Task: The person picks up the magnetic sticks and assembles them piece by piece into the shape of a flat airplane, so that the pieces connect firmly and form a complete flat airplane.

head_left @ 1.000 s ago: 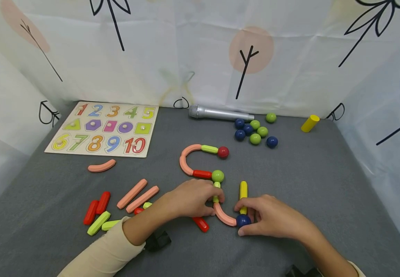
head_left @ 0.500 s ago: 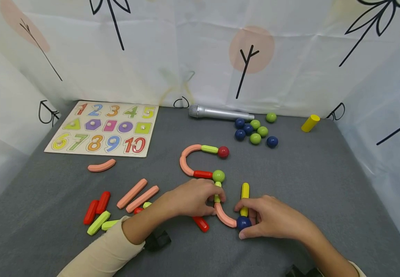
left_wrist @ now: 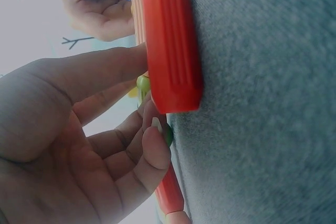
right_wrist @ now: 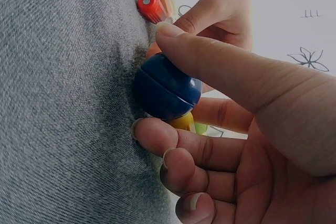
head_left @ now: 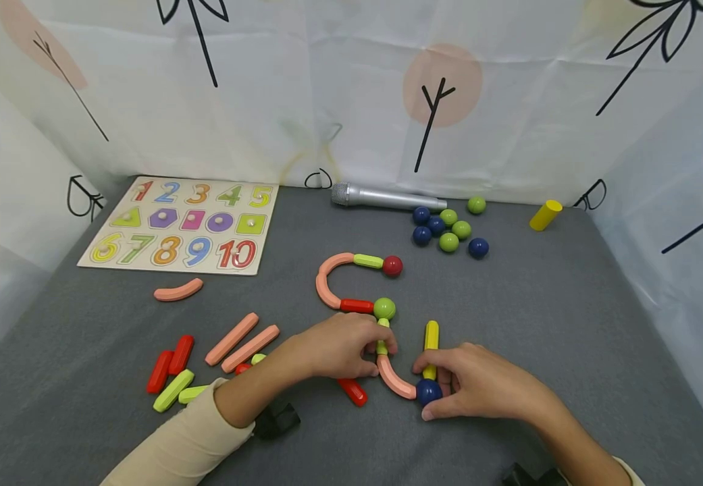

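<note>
In the head view my left hand (head_left: pixel 342 347) curls its fingers and thumb around a light green stick (head_left: pixel 383 331), which runs from a green ball (head_left: pixel 384 308) down to a curved pink piece (head_left: pixel 395 380). A blue ball (head_left: pixel 429 391) lies at that piece's other end. My right hand (head_left: pixel 479 381) holds this ball between thumb and fingers, while its index finger touches a yellow stick (head_left: pixel 431 337) standing off the ball away from me. In the right wrist view the thumb presses the blue ball (right_wrist: pixel 167 86) from one side and fingertips lie on the other.
Loose red stick (head_left: pixel 352 392) lies by the left hand; more red, green and pink sticks (head_left: pixel 232 339) spread left. Beyond are a chain ending in a red ball (head_left: pixel 392 266), a number puzzle board (head_left: pixel 181 226), a silver microphone (head_left: pixel 387 197), several balls (head_left: pixel 448 243) and a yellow cylinder (head_left: pixel 546 215).
The blue ball and yellow stick have shifted very slightly right, together with the right hand's fingertips. Both hands keep their holds, and the left hand is almost still.
</note>
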### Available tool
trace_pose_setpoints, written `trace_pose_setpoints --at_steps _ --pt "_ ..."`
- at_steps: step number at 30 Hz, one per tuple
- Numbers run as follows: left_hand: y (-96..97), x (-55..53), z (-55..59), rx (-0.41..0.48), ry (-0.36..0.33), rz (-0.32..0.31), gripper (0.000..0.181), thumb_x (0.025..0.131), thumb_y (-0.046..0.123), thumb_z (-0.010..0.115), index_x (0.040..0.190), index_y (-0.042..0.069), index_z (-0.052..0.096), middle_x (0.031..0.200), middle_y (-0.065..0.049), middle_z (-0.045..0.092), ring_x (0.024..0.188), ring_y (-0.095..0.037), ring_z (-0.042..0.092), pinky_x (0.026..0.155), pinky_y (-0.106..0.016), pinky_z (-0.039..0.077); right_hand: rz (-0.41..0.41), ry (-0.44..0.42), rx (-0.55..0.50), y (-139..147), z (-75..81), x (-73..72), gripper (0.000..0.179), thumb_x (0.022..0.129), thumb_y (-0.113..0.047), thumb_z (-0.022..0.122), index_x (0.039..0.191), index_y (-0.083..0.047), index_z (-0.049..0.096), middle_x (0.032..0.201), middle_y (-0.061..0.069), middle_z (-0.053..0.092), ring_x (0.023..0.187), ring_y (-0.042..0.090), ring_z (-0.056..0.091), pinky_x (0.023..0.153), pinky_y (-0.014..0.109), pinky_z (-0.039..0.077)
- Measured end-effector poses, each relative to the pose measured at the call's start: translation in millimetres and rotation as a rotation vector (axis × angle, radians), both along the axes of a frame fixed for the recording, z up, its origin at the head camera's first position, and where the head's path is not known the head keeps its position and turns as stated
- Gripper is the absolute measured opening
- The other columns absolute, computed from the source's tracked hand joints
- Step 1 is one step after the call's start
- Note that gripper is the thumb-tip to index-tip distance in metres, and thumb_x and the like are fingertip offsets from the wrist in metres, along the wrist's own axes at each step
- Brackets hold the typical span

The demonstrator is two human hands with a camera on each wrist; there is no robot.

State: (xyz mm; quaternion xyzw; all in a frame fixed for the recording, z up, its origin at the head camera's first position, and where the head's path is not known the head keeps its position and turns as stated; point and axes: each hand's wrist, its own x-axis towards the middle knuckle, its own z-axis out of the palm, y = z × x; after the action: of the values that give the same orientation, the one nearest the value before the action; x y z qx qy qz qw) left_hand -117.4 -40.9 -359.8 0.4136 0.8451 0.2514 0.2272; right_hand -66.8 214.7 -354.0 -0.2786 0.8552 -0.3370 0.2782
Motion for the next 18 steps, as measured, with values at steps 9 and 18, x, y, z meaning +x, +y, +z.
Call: trace_pose_setpoints --at_steps 9,18 --pt "0.2 0.2 0.9 -0.026 0.009 -0.005 0.029 0.086 0.014 0.081 0.113 0.019 0.072 0.086 0.01 0.058 0.08 -0.005 0.053 0.071 -0.023 0.044 0.009 0.005 -0.002 -0.3 0.7 1.0 0.043 0.084 -0.04 0.082 0.115 -0.015 0.067 0.072 -0.013 0.057 0.06 0.003 0.053 0.052 0.023 0.042" --pt "-0.1 0.4 0.0 -0.045 0.0 -0.026 0.024 0.087 0.014 0.079 0.11 0.02 0.073 0.086 0.008 0.058 0.08 -0.006 0.052 0.071 -0.025 0.043 0.026 -0.006 -0.001 -0.8 0.2 1.9 0.04 0.084 -0.039 0.081 0.115 -0.018 0.067 0.07 -0.014 0.057 0.057 0.003 0.053 0.05 0.023 0.042"
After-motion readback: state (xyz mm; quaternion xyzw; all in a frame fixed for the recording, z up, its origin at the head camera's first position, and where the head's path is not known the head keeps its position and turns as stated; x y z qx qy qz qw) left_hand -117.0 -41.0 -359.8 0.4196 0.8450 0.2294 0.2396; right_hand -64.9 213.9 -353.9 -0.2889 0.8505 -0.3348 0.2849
